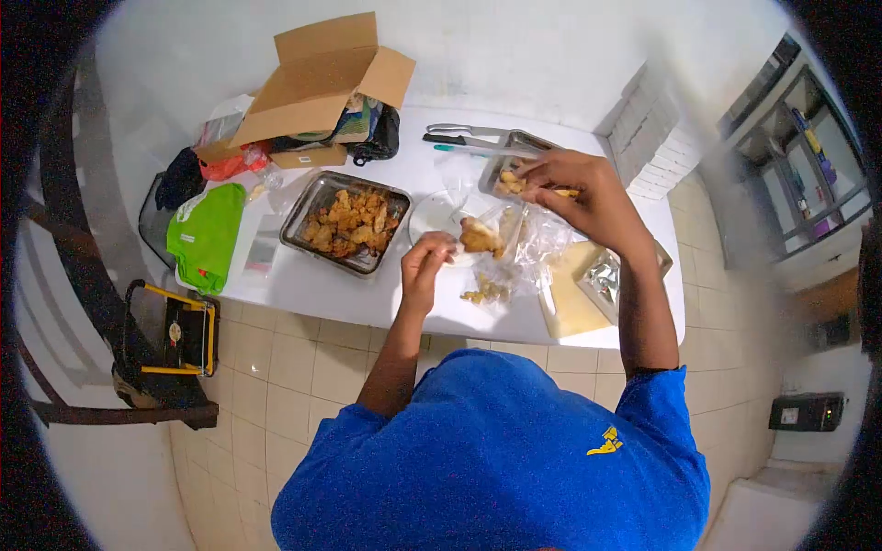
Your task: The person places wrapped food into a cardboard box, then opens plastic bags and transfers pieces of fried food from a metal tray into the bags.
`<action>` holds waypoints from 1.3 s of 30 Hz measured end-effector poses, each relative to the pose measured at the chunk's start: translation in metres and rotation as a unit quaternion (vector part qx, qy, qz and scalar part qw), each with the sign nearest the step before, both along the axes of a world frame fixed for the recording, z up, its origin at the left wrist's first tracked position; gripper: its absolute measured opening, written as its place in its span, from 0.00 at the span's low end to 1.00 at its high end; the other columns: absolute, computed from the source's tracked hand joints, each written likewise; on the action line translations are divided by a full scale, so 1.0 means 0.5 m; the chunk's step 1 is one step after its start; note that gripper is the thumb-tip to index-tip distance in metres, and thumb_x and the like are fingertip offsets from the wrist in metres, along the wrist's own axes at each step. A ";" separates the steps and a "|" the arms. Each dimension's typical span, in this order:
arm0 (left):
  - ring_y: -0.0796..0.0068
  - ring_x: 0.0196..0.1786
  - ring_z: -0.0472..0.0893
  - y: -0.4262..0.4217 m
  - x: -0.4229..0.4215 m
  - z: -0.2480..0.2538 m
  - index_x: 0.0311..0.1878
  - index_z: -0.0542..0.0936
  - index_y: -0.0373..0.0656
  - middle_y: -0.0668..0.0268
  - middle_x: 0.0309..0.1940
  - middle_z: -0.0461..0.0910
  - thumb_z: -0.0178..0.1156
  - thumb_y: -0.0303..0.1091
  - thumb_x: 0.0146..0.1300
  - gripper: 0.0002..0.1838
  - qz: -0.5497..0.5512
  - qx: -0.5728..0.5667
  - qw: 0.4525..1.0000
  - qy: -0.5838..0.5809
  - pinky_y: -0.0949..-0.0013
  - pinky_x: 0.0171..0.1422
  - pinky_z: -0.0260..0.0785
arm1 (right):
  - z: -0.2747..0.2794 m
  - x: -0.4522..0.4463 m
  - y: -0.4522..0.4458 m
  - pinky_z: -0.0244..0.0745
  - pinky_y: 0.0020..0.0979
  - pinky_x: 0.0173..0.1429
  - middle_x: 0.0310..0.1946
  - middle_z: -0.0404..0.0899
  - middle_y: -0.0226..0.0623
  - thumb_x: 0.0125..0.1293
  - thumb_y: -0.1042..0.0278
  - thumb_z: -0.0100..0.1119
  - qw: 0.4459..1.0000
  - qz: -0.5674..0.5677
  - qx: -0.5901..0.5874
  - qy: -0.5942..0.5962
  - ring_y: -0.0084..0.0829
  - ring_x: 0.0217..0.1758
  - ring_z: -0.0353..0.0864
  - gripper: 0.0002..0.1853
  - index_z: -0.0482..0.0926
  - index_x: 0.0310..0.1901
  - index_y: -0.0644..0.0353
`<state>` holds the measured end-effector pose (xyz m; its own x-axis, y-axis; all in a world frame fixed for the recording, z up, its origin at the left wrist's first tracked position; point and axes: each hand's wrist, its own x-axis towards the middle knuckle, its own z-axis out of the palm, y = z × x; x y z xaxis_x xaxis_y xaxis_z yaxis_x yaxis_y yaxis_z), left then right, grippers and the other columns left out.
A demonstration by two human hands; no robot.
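Observation:
My left hand (425,266) is closed in a pinch at a piece of fried chicken (481,237), with something white at the fingertips. The chicken is held over the edge of a white plate (427,213). Reaching in from the right, my right hand (588,195) is above a clear plastic tub (499,174) of golden fried pieces. Its fingers are curled round a small golden fried piece (566,193). Crumpled clear plastic bags (544,241) lie below it, one bag (487,288) holding small golden pieces. A metal tray (292,230) of fried chicken stands left of the plate.
Knives (464,141) lie at the back. An open cardboard box (317,78) and a green bag (208,237) are at the left. A cutting board (571,310), a foil-filled box (604,277) and stacked white boxes (650,138) are at the right.

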<state>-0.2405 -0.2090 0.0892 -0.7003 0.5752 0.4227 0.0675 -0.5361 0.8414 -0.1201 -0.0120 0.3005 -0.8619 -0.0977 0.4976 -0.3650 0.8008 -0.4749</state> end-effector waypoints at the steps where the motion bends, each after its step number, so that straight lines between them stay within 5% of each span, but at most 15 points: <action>1: 0.76 0.42 0.72 -0.004 0.003 0.011 0.45 0.75 0.37 0.63 0.43 0.73 0.54 0.34 0.63 0.11 0.064 -0.011 0.997 0.052 0.72 0.41 0.67 | -0.004 0.001 0.004 0.74 0.33 0.46 0.37 0.81 0.40 0.54 0.71 0.62 1.000 0.013 0.009 0.004 0.38 0.42 0.80 0.06 0.79 0.31 0.65; 5: 0.63 0.58 0.67 -0.022 0.015 0.101 0.51 0.72 0.43 0.58 0.58 0.65 0.62 0.29 0.52 0.21 0.187 -0.059 0.963 0.184 0.63 0.56 0.65 | -0.019 0.004 0.001 0.74 0.34 0.47 0.37 0.81 0.39 0.53 0.71 0.63 0.998 0.055 0.036 -0.003 0.39 0.41 0.80 0.06 0.79 0.30 0.65; 7: 0.54 0.62 0.65 -0.020 0.007 0.189 0.48 0.75 0.48 0.56 0.63 0.61 0.66 0.30 0.48 0.21 0.199 -0.129 0.885 0.400 0.57 0.62 0.61 | -0.016 0.005 0.002 0.74 0.34 0.47 0.37 0.81 0.40 0.54 0.70 0.62 0.996 0.073 0.041 -0.020 0.40 0.42 0.80 0.06 0.79 0.30 0.64; 10: 0.49 0.62 0.63 -0.003 0.017 0.265 0.41 0.78 0.51 0.54 0.65 0.58 0.69 0.33 0.46 0.16 0.197 -0.213 0.815 0.502 0.53 0.65 0.57 | -0.012 0.015 0.010 0.73 0.36 0.47 0.37 0.81 0.40 0.55 0.70 0.61 0.993 0.100 0.043 -0.046 0.40 0.42 0.80 0.06 0.79 0.31 0.63; 13: 0.53 0.62 0.65 0.001 0.002 0.289 0.36 0.80 0.52 0.55 0.61 0.64 0.68 0.36 0.48 0.11 0.176 -0.267 0.750 0.579 0.54 0.64 0.56 | -0.012 0.025 0.020 0.73 0.36 0.47 0.37 0.81 0.39 0.56 0.70 0.61 0.991 0.122 0.047 -0.036 0.40 0.42 0.80 0.06 0.79 0.31 0.63; 16: 0.61 0.57 0.70 -0.006 -0.029 0.296 0.36 0.80 0.49 0.60 0.51 0.75 0.65 0.36 0.52 0.09 -0.001 -0.328 0.796 0.509 0.58 0.61 0.60 | -0.025 0.034 0.031 0.73 0.35 0.47 0.38 0.81 0.39 0.57 0.68 0.60 0.990 0.137 0.016 -0.027 0.39 0.42 0.80 0.07 0.78 0.31 0.63; 19: 0.72 0.37 0.79 -0.005 -0.013 0.334 0.35 0.79 0.40 0.63 0.32 0.80 0.62 0.35 0.57 0.09 -0.038 -0.330 0.845 0.419 0.68 0.45 0.70 | -0.051 0.040 0.049 0.72 0.32 0.51 0.44 0.79 0.38 0.59 0.66 0.60 0.989 0.131 -0.059 -0.024 0.35 0.47 0.78 0.09 0.78 0.38 0.61; 20: 0.74 0.33 0.79 -0.005 -0.004 0.352 0.35 0.78 0.39 0.62 0.29 0.80 0.62 0.35 0.58 0.09 -0.038 -0.342 0.853 0.393 0.70 0.41 0.72 | -0.085 0.033 0.048 0.72 0.32 0.52 0.47 0.77 0.38 0.58 0.66 0.60 0.948 0.156 -0.279 0.008 0.35 0.50 0.76 0.12 0.76 0.43 0.59; 22: 0.77 0.30 0.78 0.001 0.009 0.395 0.35 0.78 0.38 0.62 0.27 0.80 0.61 0.34 0.58 0.09 -0.028 -0.369 0.850 0.376 0.73 0.37 0.71 | -0.198 0.008 0.032 0.70 0.34 0.55 0.54 0.73 0.36 0.58 0.64 0.62 0.721 0.187 -0.664 0.071 0.35 0.57 0.71 0.21 0.72 0.53 0.57; 23: 0.79 0.28 0.77 0.005 0.010 0.408 0.34 0.78 0.37 0.62 0.26 0.79 0.60 0.34 0.59 0.09 -0.021 -0.383 0.847 0.368 0.74 0.35 0.71 | -0.278 -0.009 0.018 0.69 0.36 0.57 0.58 0.69 0.36 0.58 0.64 0.62 0.854 0.075 -0.511 0.069 0.36 0.61 0.67 0.27 0.65 0.59 0.55; 25: 0.80 0.28 0.76 0.016 -0.008 0.424 0.34 0.78 0.37 0.63 0.25 0.79 0.60 0.33 0.59 0.08 -0.013 -0.382 0.830 0.406 0.74 0.35 0.70 | -0.440 -0.032 -0.048 0.65 0.42 0.62 0.64 0.61 0.35 0.56 0.65 0.62 0.790 0.084 -0.605 -0.050 0.37 0.66 0.61 0.39 0.52 0.67 0.53; 27: 0.81 0.28 0.74 0.023 -0.021 0.440 0.33 0.77 0.37 0.64 0.24 0.78 0.60 0.33 0.58 0.08 -0.005 -0.383 0.821 0.424 0.74 0.35 0.69 | -0.407 -0.017 -0.150 0.63 0.41 0.63 0.63 0.63 0.36 0.43 0.62 0.66 0.737 0.137 -0.632 -0.195 0.37 0.66 0.62 0.43 0.58 0.64 0.51; 28: 0.81 0.28 0.73 0.025 -0.022 0.448 0.33 0.77 0.37 0.65 0.24 0.77 0.60 0.33 0.58 0.08 -0.001 -0.383 0.822 0.422 0.74 0.34 0.68 | -0.356 -0.024 -0.168 0.65 0.40 0.61 0.61 0.65 0.35 0.47 0.61 0.68 0.737 0.232 -0.610 -0.177 0.35 0.63 0.65 0.41 0.58 0.64 0.49; 33: 0.83 0.29 0.67 0.019 -0.035 0.496 0.30 0.74 0.37 0.71 0.22 0.71 0.60 0.30 0.57 0.07 0.000 -0.405 0.831 0.382 0.76 0.35 0.62 | -0.320 -0.081 -0.183 0.71 0.35 0.55 0.55 0.69 0.32 0.58 0.58 0.64 0.464 0.300 -0.812 -0.187 0.29 0.56 0.71 0.37 0.54 0.65 0.47; 39: 0.81 0.37 0.74 -0.006 -0.075 0.529 0.32 0.74 0.39 0.70 0.31 0.75 0.59 0.35 0.60 0.09 -0.017 -0.448 0.794 0.412 0.75 0.43 0.66 | -0.298 -0.105 -0.188 0.73 0.25 0.53 0.47 0.73 0.33 0.58 0.77 0.61 0.486 0.247 -0.832 -0.105 0.23 0.49 0.75 0.35 0.55 0.65 0.49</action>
